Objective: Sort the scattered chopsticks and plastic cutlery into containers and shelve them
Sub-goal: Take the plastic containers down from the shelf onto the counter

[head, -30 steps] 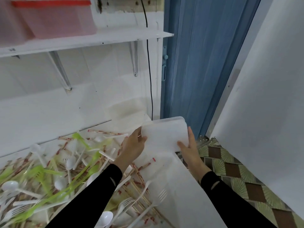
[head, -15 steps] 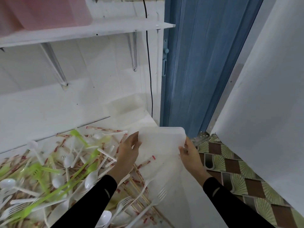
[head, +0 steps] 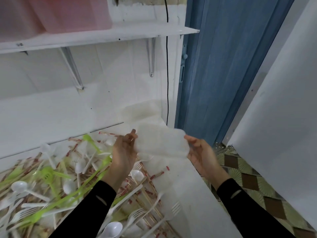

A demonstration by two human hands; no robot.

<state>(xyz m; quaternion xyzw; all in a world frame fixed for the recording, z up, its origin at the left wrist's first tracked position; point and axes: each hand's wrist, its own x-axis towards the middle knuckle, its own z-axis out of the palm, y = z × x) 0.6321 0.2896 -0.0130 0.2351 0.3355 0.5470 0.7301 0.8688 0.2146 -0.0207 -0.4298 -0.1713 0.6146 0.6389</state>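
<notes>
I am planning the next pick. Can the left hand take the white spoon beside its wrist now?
Likely not yet: the left hand and right hand both hold the container. The spoon itself lies uncovered, close by.

Both arms, in black sleeves (head: 89, 208), reach in from 6 o'clock. The left hand (head: 123, 152) grips the clear container (head: 161, 145) at its 9 o'clock edge. The right hand (head: 200, 152), palm up, holds its 3 o'clock edge.
</notes>
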